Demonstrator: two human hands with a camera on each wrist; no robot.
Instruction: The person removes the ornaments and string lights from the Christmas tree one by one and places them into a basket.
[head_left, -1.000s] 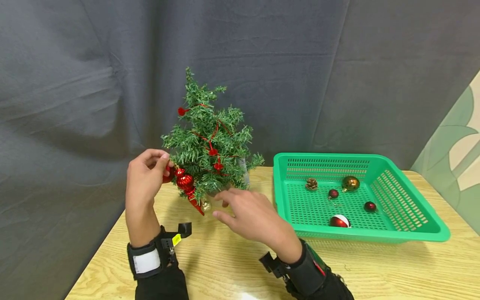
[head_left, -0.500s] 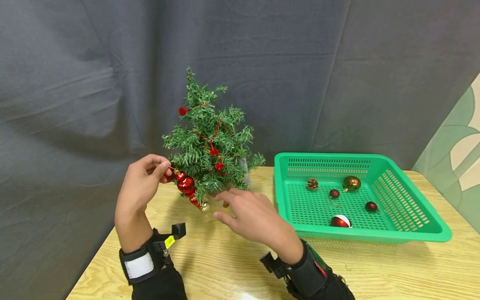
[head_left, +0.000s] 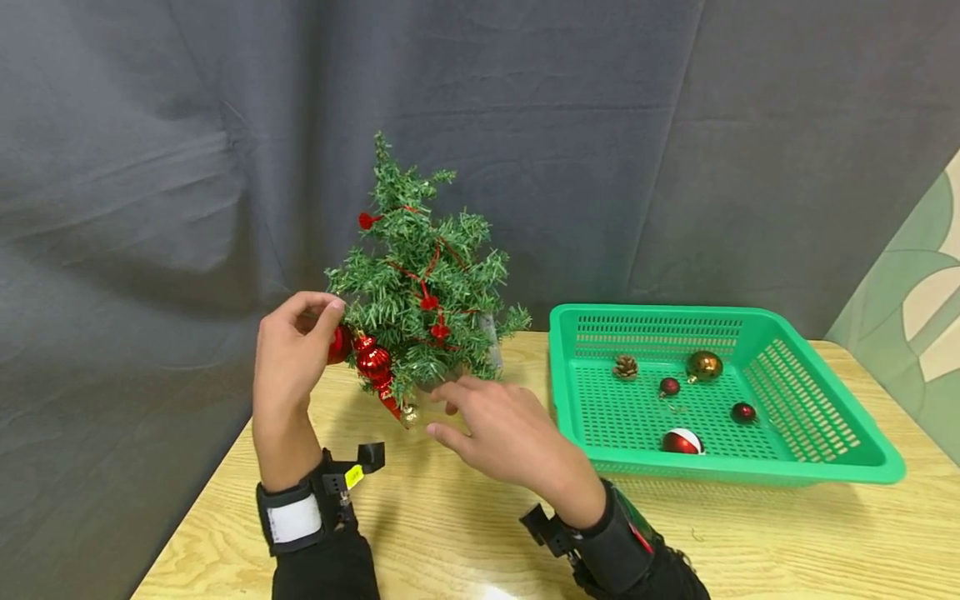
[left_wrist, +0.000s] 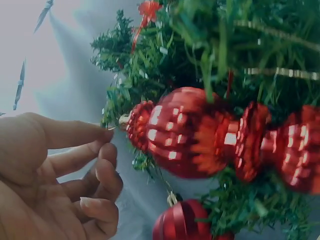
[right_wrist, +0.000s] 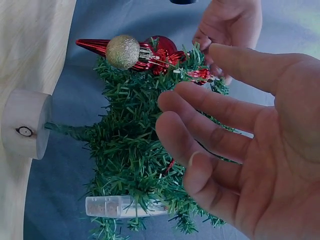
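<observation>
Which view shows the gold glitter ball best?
Right wrist: the gold glitter ball is sharp and unobstructed at the tree's lower branches, beside a red spike ornament. In the head view it is a small gold dot. The left wrist view doesn't clearly show it.

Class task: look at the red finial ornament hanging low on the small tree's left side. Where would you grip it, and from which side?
Probably pinch the thin top loop of the red finial ornament from the left, as the left hand does. Its ribbed, glossy body tapers downward, and branches of the small tree crowd its right side.

Black sleeves end in black wrist straps, the left strap point(head_left: 294, 521) bearing a white patch and yellow tag.
</observation>
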